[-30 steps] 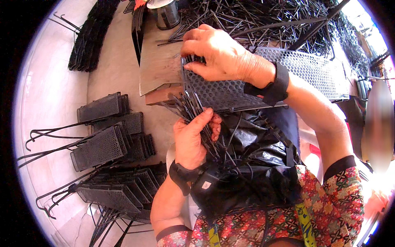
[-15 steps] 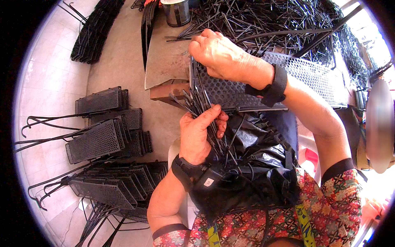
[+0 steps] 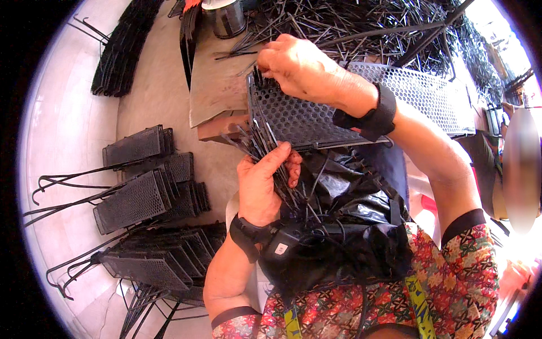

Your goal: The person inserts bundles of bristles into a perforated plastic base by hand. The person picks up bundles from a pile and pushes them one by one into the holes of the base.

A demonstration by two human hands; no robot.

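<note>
My left hand is closed round a bundle of thin black strips, thumb on top. The strips' upper ends fan out toward a black perforated metal panel. That panel lies across in front of me, a wire rim along its near edge. Above its left end is my right hand, fingers curled tight. Short dark pieces show just under those fingers, but what they grip is hidden. Black plastic sheeting covers my lap below the panel.
A large heap of loose black strips fills the far side. A metal can stands beside a board. Stacks of black mesh baskets with long wire handles sit on the floor at left. Another person is at far right.
The view has shifted slightly, so most things sit a little farther left. Dark pieces now show under my right fingers at the panel's corner. My left hand still grips the bundle.
</note>
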